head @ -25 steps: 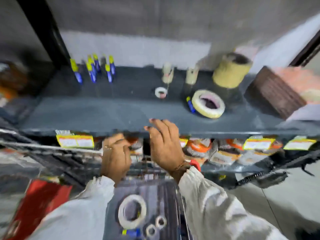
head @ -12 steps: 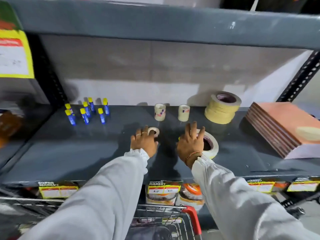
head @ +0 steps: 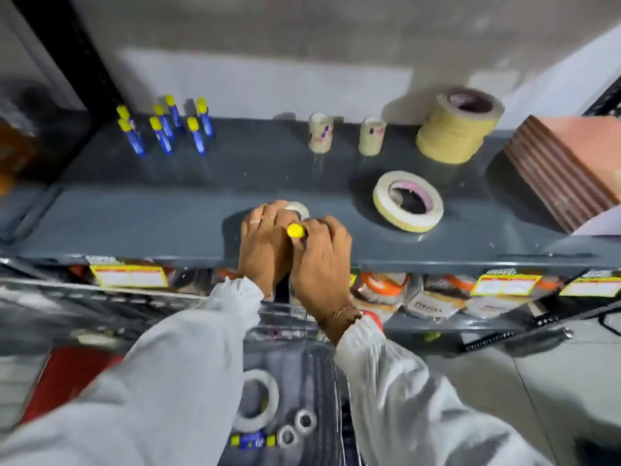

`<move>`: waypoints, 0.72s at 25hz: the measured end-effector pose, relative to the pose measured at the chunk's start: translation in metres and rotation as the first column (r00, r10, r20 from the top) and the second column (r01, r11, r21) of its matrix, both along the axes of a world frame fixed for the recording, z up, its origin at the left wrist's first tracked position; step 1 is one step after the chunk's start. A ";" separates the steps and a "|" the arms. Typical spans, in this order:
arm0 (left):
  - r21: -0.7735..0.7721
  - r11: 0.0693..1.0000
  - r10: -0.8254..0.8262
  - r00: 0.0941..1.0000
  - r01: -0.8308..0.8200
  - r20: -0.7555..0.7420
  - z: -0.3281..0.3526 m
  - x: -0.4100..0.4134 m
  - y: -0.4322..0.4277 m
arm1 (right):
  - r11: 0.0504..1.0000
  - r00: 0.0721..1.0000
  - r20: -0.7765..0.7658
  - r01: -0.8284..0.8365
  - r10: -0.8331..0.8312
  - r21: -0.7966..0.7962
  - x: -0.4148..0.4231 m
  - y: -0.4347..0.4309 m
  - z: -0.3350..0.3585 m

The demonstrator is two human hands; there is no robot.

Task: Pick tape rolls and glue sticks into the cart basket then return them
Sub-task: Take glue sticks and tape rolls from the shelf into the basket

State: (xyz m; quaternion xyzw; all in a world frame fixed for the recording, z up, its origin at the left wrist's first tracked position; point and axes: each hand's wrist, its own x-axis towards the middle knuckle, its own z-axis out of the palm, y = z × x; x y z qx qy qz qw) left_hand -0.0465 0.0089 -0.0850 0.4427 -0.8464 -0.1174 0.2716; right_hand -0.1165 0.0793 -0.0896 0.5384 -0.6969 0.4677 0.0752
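My left hand (head: 265,243) is near the front of the grey shelf (head: 134,216), its fingers closed over a small white tape roll (head: 298,209). My right hand (head: 322,260) is pressed against it and grips a glue stick (head: 295,231); only the yellow cap shows. Several blue glue sticks with yellow caps (head: 164,129) stand at the back left. A wide masking tape roll (head: 408,200) lies flat to the right of my hands. In the cart basket (head: 322,381) below lie a tape roll (head: 257,400), two small rolls (head: 295,428) and glue sticks (head: 252,440).
Two small clear tape rolls (head: 321,132) (head: 371,136) stand upright at the back, beside a stack of masking tape (head: 457,129). A stack of brown pads (head: 564,163) fills the shelf's right end. Yellow price labels (head: 129,275) line the shelf edge above packaged goods.
Both hands have drawn back together from mid-shelf to its front edge. The left now covers the small tape roll, the right holds a glue stick. The view has tilted down onto the cart.
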 end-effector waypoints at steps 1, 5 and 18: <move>-0.026 0.997 0.070 0.990 -0.073 -0.126 -0.015 0.023 0.016 | 0.998 0.996 0.067 -0.058 0.060 -0.037 0.019 0.017 -0.014; 0.006 0.967 0.245 0.922 -0.255 -0.300 -0.104 0.095 0.079 | 0.936 0.993 0.112 -0.074 0.037 0.345 0.057 0.065 -0.119; 0.615 0.782 -0.308 0.794 -0.103 0.525 -0.282 0.146 0.167 | 0.089 0.966 0.252 -0.256 0.053 0.962 0.078 0.156 -0.247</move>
